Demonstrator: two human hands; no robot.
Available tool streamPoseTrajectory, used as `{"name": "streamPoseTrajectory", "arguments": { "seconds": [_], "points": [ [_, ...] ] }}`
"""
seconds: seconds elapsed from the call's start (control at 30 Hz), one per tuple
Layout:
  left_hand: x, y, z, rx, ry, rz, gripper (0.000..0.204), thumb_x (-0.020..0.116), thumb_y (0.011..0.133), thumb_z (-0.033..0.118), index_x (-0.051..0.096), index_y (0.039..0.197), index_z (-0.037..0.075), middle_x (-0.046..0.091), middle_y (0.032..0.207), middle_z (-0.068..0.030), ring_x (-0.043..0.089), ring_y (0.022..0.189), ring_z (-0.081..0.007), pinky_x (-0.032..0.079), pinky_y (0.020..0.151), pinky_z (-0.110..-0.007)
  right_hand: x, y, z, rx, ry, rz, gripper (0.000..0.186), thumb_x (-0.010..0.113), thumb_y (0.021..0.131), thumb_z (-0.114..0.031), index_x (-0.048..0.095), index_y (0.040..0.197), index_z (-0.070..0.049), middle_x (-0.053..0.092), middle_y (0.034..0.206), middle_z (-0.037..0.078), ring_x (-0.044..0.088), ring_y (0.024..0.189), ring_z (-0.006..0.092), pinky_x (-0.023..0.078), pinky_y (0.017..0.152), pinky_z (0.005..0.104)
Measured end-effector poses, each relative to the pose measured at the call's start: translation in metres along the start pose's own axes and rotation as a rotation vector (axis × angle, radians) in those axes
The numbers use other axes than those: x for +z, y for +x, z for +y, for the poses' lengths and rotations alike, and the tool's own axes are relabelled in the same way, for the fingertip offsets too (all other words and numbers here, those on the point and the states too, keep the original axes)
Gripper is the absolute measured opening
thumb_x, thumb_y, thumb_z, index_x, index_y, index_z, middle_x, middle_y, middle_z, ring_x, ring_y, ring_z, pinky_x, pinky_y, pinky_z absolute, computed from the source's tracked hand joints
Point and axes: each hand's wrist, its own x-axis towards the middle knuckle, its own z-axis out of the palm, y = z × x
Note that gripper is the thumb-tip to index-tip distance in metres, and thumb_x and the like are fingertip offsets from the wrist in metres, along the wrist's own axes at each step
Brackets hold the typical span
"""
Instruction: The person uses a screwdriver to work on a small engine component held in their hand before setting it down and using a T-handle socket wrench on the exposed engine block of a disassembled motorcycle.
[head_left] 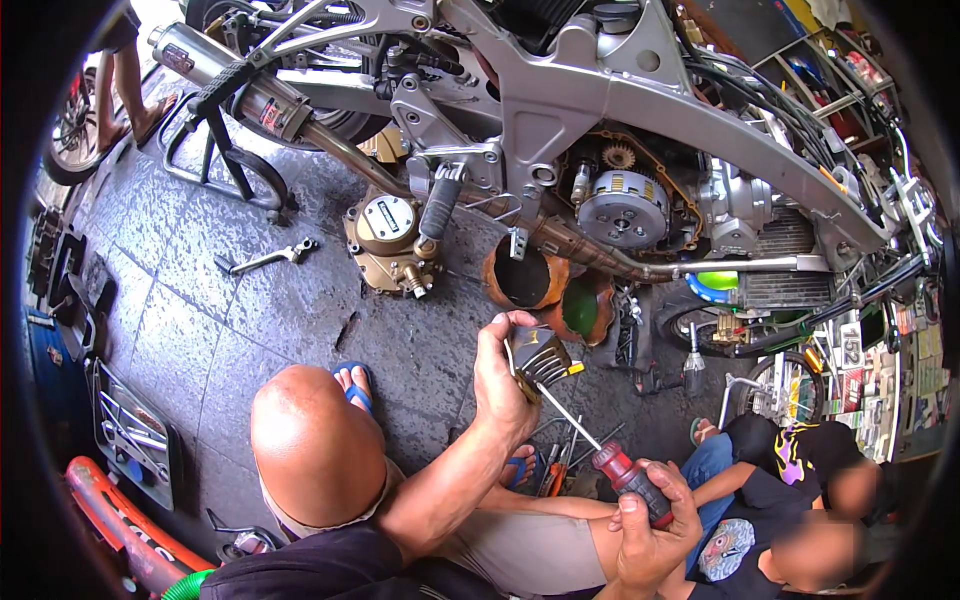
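Observation:
My left hand (503,385) grips a dark, finned metal part (540,355) with small brass-coloured bits, held up just below two rusty containers (519,277). My right hand (655,540), at the lower right, is wrapped round the red and black handle of a screwdriver (636,482). Its thin shaft runs up to the finned part, where the tip meets it. Above is a grey motorcycle frame (550,110) with an opened engine case showing a clutch (622,210). A gold-coloured engine cover (385,245) lies on the tiled floor beside a loose metal lever (270,257).
Two other people (790,500) sit at my lower right. Another person's legs (130,100) show at the upper left. A black centre stand (230,180), loose tools (560,465), a tray of parts (135,450) and a red body panel (110,510) are around me.

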Motion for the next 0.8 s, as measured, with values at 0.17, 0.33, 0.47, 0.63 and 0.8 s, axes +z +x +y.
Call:
{"name": "streamPoseTrajectory", "arguments": {
  "seconds": [0.17, 0.33, 0.47, 0.63, 0.8],
  "points": [
    [-0.001, -0.002, 0.002, 0.028, 0.014, -0.051, 0.037, 0.044, 0.094, 0.04, 0.056, 0.095, 0.005, 0.058, 0.083, -0.0082, 0.062, 0.072, -0.0205, 0.055, 0.066, -0.036, -0.001, -0.002, 0.0, -0.079, -0.105, -0.043, 0.034, 0.07, 0.081, -0.001, 0.059, 0.113, 0.003, 0.064, 0.109, 0.022, 0.058, 0.049, 0.0107, 0.053, 0.072, 0.0257],
    [0.003, -0.002, 0.02, 0.103, 0.133, -0.241, 0.037, 0.048, 0.092, 0.039, 0.054, 0.094, 0.003, 0.052, 0.089, -0.0087, 0.052, 0.084, -0.0184, 0.045, 0.076, -0.031, 0.003, -0.013, -0.022, 0.228, 0.051, -0.19, 0.039, 0.059, 0.094, -0.022, 0.055, 0.123, 0.003, 0.063, 0.105, 0.014, 0.06, 0.065, 0.016, 0.052, 0.053, 0.028],
    [0.01, -0.003, 0.033, 0.162, 0.276, -0.421, 0.042, 0.052, 0.086, 0.044, 0.052, 0.092, 0.002, 0.048, 0.085, -0.0084, 0.047, 0.079, -0.018, 0.04, 0.072, -0.03, 0.013, -0.033, -0.034, 0.727, 0.881, -0.187, 0.056, 0.06, 0.094, -0.027, 0.037, 0.137, 0.001, 0.055, 0.114, 0.022, 0.058, 0.071, 0.0176, 0.05, 0.048, 0.0262],
    [0.021, -0.023, 0.047, 0.216, 0.45, -0.588, 0.046, 0.049, 0.084, 0.048, 0.05, 0.088, 0.001, 0.047, 0.084, -0.01, 0.045, 0.081, -0.021, 0.037, 0.075, -0.032, 0.02, -0.042, -0.046, 1.135, 1.367, -0.332, 0.051, 0.055, 0.097, -0.028, 0.037, 0.14, -0.007, 0.057, 0.107, 0.021, 0.052, 0.057, 0.0136, 0.042, 0.04, 0.0218],
    [0.031, -0.042, 0.057, 0.241, 0.4, -0.581, 0.048, 0.054, 0.083, 0.052, 0.05, 0.085, 0.003, 0.044, 0.084, -0.0084, 0.039, 0.078, -0.0162, 0.031, 0.073, -0.029, 0.021, -0.045, -0.054, 0.993, 1.08, -0.455, 0.047, 0.05, 0.099, -0.027, 0.039, 0.14, -0.009, 0.059, 0.085, 0.013, 0.044, 0.045, 0.0093, 0.034, 0.039, 0.0194]
  ]
}}
